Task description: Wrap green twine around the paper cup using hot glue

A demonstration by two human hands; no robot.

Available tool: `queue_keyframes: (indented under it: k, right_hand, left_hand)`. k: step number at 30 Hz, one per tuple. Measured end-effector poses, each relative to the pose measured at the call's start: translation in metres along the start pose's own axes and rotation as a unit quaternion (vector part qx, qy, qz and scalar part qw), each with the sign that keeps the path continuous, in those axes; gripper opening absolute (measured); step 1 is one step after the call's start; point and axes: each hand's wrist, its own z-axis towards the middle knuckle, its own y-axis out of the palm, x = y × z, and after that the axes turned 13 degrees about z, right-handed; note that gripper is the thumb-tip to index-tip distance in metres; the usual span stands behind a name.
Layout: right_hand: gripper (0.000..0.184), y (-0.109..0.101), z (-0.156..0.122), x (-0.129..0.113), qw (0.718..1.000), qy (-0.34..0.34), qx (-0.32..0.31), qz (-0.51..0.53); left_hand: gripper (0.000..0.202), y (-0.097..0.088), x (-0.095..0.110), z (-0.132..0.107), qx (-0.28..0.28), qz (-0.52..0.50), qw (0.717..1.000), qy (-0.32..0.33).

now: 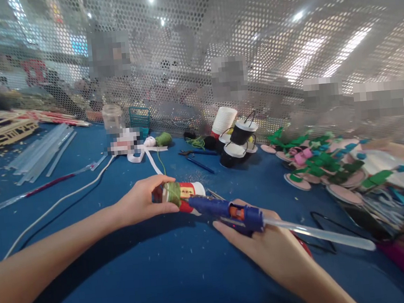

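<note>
My left hand (139,201) is wrapped round a small red-and-white paper cup (193,189) lying on its side. Green yarn (172,194) is wound about the end nearest my fingers. In my right hand (271,251) I grip a blue hot glue gun (215,207), its nozzle pointing left at the cup, close to the edge of the yarn. A long clear glue stick (323,233) juts from the back of the gun. Whether the nozzle touches the cup I cannot tell. A strand of yarn leads back toward a green yarn ball (163,139).
White ribbon (153,161) and pliers (198,152) lie behind the cup. Stacked white cups (224,120) and black-wrapped cups (235,152) stand by the perforated metal screen (179,41). Spare glue sticks (44,152) and a white cord (65,197) are left; green-and-pink craft pieces (322,163) crowd the right.
</note>
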Motion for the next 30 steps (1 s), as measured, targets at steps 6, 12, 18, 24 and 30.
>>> queue_keyframes:
  k: [6, 12, 18, 24, 30]
  right_hand:
    - [0.009, -0.001, 0.003, -0.002, 0.999, -0.026, 0.015, 0.019]
    - [0.009, 0.000, 0.005, -0.005, 0.999, -0.024, 0.030, 0.023]
    - [0.010, 0.000, 0.008, -0.006, 0.999, -0.021, 0.039, 0.014]
    - [0.010, 0.000, 0.011, -0.010, 0.999, -0.019, 0.041, 0.031]
    - [0.009, 0.000, 0.015, 0.005, 0.993, 0.044, 0.040, 0.100]
  left_hand:
    - [0.052, 0.004, -0.008, -0.003, 0.043, 0.074, 0.994, 0.070]
    - [0.052, 0.005, -0.011, -0.005, 0.055, 0.085, 0.987, 0.125]
    - [0.054, 0.004, -0.012, -0.007, 0.052, 0.109, 0.980, 0.160]
    - [0.054, 0.007, -0.016, -0.008, 0.063, 0.123, 0.975, 0.175]
    - [0.058, 0.011, -0.023, -0.011, 0.079, 0.169, 0.966, 0.180]
